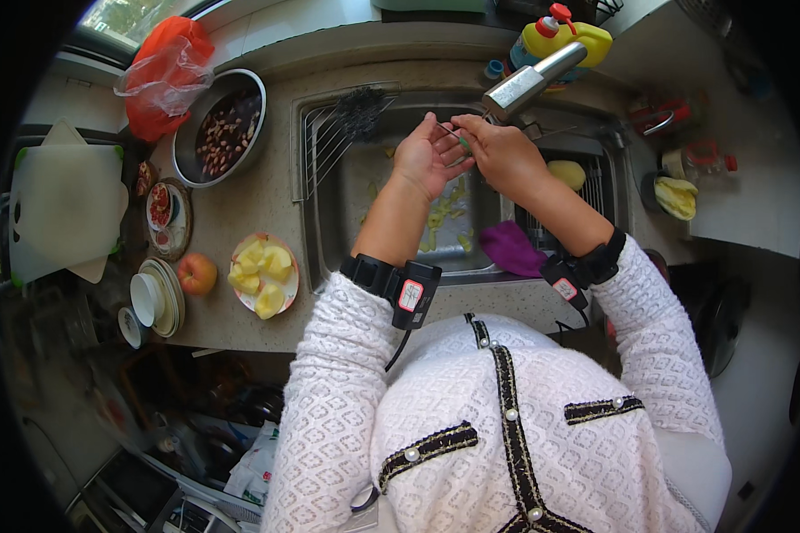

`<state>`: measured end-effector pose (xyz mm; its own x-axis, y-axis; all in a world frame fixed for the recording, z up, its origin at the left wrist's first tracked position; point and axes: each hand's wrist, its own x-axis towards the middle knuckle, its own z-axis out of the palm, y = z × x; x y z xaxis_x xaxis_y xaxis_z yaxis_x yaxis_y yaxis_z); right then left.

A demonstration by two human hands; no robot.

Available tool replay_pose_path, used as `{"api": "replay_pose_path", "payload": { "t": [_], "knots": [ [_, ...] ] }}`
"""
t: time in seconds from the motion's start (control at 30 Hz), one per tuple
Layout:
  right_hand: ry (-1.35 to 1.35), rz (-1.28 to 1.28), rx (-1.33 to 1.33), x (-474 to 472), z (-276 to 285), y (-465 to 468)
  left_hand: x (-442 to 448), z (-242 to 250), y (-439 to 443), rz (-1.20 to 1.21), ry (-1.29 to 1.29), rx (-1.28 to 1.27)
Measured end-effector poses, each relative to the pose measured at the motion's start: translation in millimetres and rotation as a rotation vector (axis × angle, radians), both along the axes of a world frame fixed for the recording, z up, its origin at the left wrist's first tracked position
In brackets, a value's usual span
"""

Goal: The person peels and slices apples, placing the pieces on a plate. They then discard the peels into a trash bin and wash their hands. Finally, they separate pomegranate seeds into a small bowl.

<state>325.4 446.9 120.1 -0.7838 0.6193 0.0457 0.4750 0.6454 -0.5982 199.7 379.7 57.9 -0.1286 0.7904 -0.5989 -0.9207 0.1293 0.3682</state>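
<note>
Both hands are over a steel sink (400, 193), below the faucet (537, 80). My right hand (503, 150) grips a small tool with a green part (465, 143) and a thin metal end; its exact kind cannot be told. My left hand (430, 156) is palm up with fingers spread, just under that metal end. Pale peelings (447, 213) lie on the sink's bottom. A peeled, pale yellow potato or fruit (567, 174) rests at the sink's right part. On the counter left of the sink, a plate (292, 256) holds several pale yellow apple-like pieces (277, 263).
A purple cloth (512, 248) hangs over the sink's near edge. A black wire scourer (360, 113) sits on a rack (320, 146). Further left are a metal bowl of nuts or beans in dark water (257, 140), a red apple (197, 274), stacked dishes (173, 293) and cutting boards (67, 206).
</note>
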Motion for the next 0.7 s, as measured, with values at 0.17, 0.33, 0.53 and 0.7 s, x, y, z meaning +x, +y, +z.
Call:
{"api": "replay_pose_path", "payload": {
  "t": [0.17, 0.33, 0.53, 0.7],
  "knots": [
    [-0.072, -0.041, 0.061, 8, -1, -1, 12, 7, -3, -0.071, 0.119, 0.1],
    [-0.094, -0.058, 0.101, 15, -1, -1, 19, 14, 1, -0.082, 0.13, 0.109],
    [-0.119, -0.081, 0.088, 18, -4, 0, 21, 14, -1, -0.076, 0.19, 0.008],
    [-0.183, -0.031, 0.341, 30, 0, -10, 20, 13, 2, -0.155, 0.294, -0.023]
  ]
}}
